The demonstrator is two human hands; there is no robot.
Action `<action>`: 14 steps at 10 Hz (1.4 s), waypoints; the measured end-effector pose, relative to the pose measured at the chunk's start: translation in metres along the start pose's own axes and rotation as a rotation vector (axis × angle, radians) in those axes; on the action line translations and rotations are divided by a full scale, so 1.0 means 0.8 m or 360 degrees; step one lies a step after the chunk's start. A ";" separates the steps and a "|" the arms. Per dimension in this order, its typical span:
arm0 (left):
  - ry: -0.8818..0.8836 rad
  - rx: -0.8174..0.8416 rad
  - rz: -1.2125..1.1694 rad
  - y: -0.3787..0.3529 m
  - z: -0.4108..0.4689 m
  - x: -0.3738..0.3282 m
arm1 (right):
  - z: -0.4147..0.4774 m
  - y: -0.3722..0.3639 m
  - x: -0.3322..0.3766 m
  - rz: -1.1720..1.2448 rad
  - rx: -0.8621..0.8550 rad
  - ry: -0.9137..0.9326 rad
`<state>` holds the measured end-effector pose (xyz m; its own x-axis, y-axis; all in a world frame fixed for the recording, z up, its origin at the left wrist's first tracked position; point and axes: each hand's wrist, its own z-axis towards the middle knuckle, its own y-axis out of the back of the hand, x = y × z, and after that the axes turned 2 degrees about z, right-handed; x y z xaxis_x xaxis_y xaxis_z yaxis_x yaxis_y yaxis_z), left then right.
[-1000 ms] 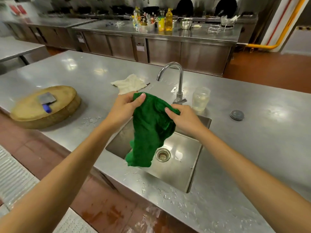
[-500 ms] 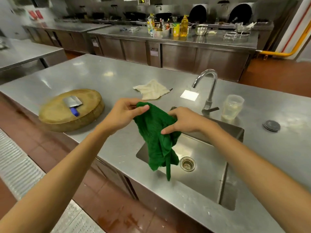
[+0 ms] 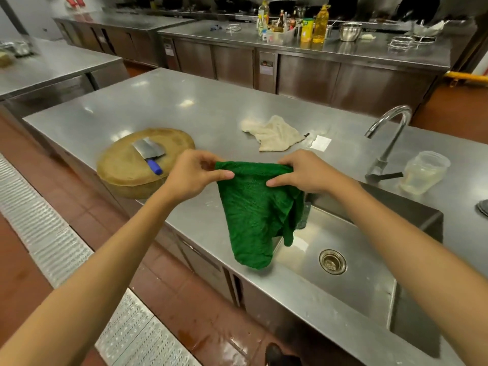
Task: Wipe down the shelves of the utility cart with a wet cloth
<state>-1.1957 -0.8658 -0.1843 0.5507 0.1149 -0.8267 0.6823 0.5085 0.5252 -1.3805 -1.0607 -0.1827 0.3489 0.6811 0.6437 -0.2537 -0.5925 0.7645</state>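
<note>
While cart stays unseen, left hand (image 3: 196, 173) and right hand (image 3: 306, 172) pinch green cloth (image 3: 257, 210) taut beside sink (image 3: 369, 283), likely spreading it for folding.

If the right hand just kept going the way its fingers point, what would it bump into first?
The right hand points leftward along the top edge of the green cloth it pinches. Straight on, it would likely meet the left hand holding the other corner; depth looks about equal, though one view cannot confirm it.
</note>
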 end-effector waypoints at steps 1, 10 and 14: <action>-0.0023 -0.0057 0.0263 0.014 0.018 0.018 | 0.027 -0.007 0.011 -0.0039 -0.0008 -0.0003; 0.0934 0.0378 0.0764 -0.096 -0.184 0.311 | 0.023 -0.370 -0.092 -0.0079 0.0744 -0.0204; 0.1590 -0.0643 -0.0558 -0.108 -0.127 0.324 | 0.064 -0.346 -0.092 0.1562 0.0468 -0.0993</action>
